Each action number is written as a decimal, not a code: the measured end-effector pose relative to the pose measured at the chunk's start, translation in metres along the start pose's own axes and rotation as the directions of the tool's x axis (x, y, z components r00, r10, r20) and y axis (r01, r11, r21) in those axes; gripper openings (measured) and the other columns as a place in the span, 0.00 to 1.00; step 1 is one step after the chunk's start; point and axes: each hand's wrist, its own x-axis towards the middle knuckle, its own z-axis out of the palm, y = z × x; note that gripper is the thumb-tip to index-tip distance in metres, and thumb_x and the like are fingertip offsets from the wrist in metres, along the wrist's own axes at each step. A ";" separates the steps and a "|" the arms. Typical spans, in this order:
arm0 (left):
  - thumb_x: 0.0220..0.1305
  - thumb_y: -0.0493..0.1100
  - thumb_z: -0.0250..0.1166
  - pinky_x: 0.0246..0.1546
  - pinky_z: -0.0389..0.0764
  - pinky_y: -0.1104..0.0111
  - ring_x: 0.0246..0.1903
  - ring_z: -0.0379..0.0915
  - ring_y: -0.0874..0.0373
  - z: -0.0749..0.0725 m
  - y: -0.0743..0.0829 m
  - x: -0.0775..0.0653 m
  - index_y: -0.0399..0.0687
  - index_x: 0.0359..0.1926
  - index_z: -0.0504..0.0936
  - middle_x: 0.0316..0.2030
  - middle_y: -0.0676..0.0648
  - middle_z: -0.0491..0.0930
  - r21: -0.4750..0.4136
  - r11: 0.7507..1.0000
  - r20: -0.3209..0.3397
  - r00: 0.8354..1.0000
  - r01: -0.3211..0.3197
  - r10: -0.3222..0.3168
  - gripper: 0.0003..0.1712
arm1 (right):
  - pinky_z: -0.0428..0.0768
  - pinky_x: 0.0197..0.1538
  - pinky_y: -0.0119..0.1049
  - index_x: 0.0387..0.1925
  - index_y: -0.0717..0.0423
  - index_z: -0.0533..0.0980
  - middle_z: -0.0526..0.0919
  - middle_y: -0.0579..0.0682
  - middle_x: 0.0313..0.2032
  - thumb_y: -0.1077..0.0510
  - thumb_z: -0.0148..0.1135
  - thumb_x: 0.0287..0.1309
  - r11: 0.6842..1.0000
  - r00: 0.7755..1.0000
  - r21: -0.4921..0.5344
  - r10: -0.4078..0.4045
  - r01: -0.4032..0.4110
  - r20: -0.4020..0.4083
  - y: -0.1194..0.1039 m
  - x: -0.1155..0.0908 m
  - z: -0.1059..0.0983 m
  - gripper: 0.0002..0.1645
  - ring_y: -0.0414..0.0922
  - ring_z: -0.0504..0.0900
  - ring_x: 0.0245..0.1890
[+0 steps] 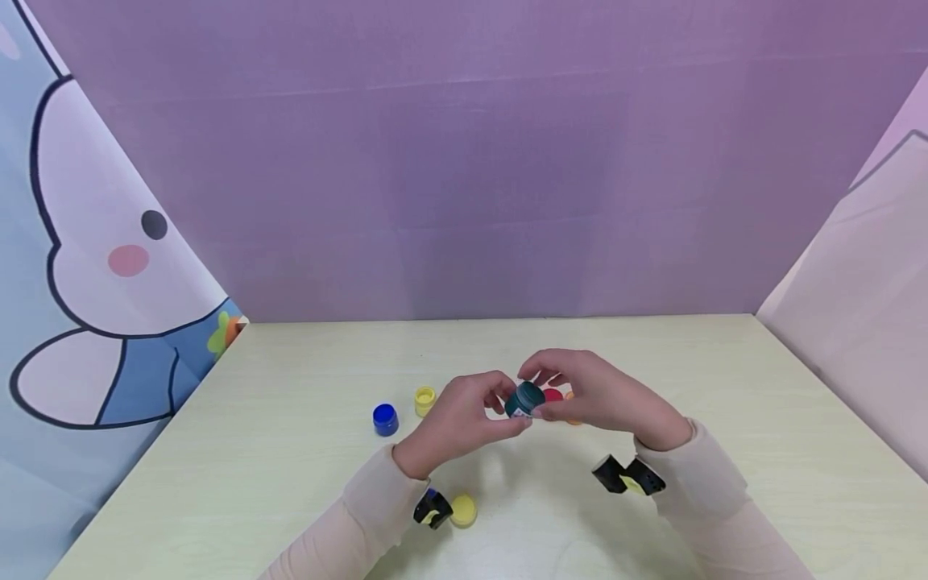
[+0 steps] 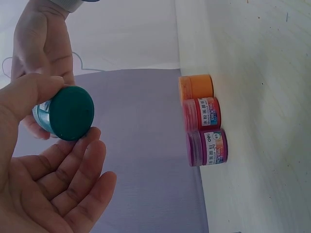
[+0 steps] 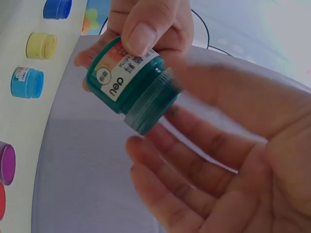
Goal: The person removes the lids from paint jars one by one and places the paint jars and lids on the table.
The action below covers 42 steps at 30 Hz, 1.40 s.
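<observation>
Above the table, my left hand [image 1: 464,411] pinches a small green paint jar [image 1: 525,399] between thumb and fingers. In the right wrist view the jar [image 3: 129,73] is tilted, its label showing and its ridged lid [image 3: 153,107] toward my right hand. That right hand [image 1: 590,391] is around the lid end, fingers spread and loosely bent; its thumb is blurred near the lid, and whether it presses on it is unclear. From the left wrist, the jar's plain round end [image 2: 73,114] faces the camera.
Blue [image 1: 385,419] and yellow [image 1: 424,400] jars stand left; a light blue jar [image 3: 26,82] is near them. Orange [image 2: 197,86], red [image 2: 203,113] and purple [image 2: 208,147] jars form a row. A yellow lid [image 1: 464,511] lies by my left wrist. A purple backdrop [image 1: 507,177] rises behind.
</observation>
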 end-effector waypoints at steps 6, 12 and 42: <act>0.51 0.49 0.68 0.35 0.76 0.66 0.31 0.71 0.64 0.000 0.000 0.000 0.52 0.37 0.77 0.30 0.61 0.76 0.002 1.000 -0.009 1.000 -0.012 0.012 0.13 | 0.77 0.36 0.38 0.37 0.50 0.74 0.77 0.42 0.31 0.52 0.64 0.52 0.998 0.997 -0.031 0.059 -0.061 -0.041 -0.002 0.001 0.002 0.12 0.40 0.76 0.31; 0.51 0.49 0.68 0.34 0.76 0.68 0.31 0.72 0.64 0.000 0.001 0.000 0.53 0.37 0.77 0.31 0.61 0.76 0.008 1.000 -0.005 1.000 -0.005 0.005 0.13 | 0.75 0.26 0.35 0.33 0.50 0.74 0.76 0.42 0.23 0.53 0.64 0.52 0.993 0.992 -0.028 0.116 -0.117 -0.039 -0.002 0.002 0.003 0.09 0.40 0.74 0.22; 0.51 0.51 0.67 0.31 0.75 0.72 0.31 0.72 0.60 0.002 -0.003 0.001 0.54 0.38 0.77 0.31 0.62 0.76 0.023 0.999 0.026 0.999 -0.034 0.033 0.14 | 0.74 0.44 0.38 0.44 0.53 0.72 0.77 0.41 0.38 0.62 0.65 0.49 0.998 0.998 -0.021 -0.053 0.054 0.026 -0.001 -0.002 -0.001 0.19 0.38 0.76 0.39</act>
